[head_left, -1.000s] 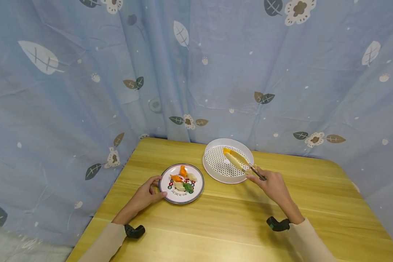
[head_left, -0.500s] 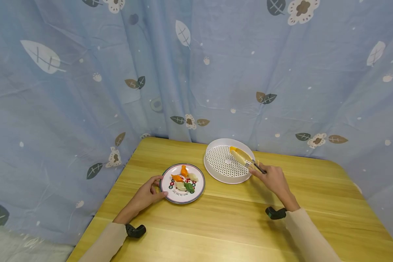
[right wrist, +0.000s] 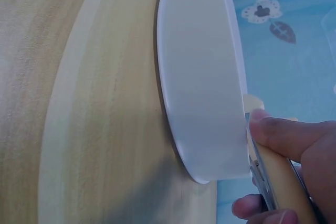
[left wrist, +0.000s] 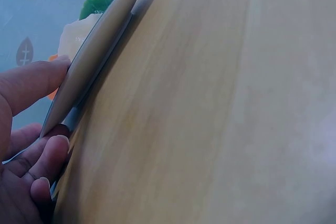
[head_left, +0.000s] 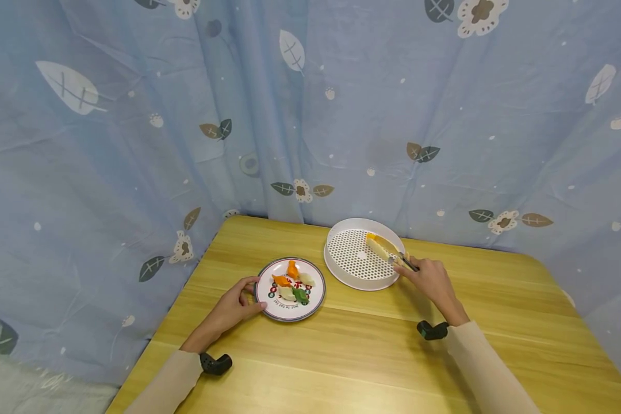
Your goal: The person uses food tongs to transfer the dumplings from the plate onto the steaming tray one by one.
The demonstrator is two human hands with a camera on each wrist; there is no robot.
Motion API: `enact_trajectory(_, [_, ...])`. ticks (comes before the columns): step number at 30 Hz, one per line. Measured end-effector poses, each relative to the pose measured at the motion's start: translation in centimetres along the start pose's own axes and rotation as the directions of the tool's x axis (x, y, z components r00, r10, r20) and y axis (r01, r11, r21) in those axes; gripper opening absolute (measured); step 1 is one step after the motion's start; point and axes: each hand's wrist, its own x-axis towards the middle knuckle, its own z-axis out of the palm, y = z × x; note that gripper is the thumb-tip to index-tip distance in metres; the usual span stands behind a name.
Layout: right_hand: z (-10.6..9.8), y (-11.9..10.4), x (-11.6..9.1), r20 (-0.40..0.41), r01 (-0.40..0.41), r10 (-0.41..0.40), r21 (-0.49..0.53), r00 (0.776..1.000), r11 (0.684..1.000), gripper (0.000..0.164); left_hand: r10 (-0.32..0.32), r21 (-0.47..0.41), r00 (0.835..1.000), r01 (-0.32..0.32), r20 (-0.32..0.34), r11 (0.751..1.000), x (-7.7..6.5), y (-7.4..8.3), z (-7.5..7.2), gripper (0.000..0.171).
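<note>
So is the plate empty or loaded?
Loaded: in the head view, the plate bears two orange pieces, two pale pieces and one green piece; the left hand holds its rim.

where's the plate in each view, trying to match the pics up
Head: the plate, just left of centre below the middle, left hand at its left rim.
Left wrist: upper left, seen nearly edge-on and slanting.
Right wrist: not in it.
Shared landmark: the wooden table, visible in all three.
</note>
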Motion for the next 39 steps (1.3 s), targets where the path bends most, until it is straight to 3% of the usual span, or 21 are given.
enact_trajectory(9, [-0.2,-0.1,0.5,-0.001,-0.011,0.011,-0.041,1.0,0.999,0.06,0.002,-0.007,1.0,-0.002,0.006,1.0,0.0,0.2,0.2,0.068])
enact_trajectory(21, [-0.6,-0.2,-0.2,0.033,-0.065,0.065,-0.015,0.997,0.998,0.077,0.008,-0.01,1.0,-0.008,0.013,1.0,0.1,0.2,0.2,0.068])
enact_trajectory(39, [0.1,-3.1,-2.7,-0.103,0.078,-0.077,0.006,0.992,0.997,0.074,-0.003,-0.022,1.0,0.003,0.013,1.0,-0.1,0.0,-0.2,0.068])
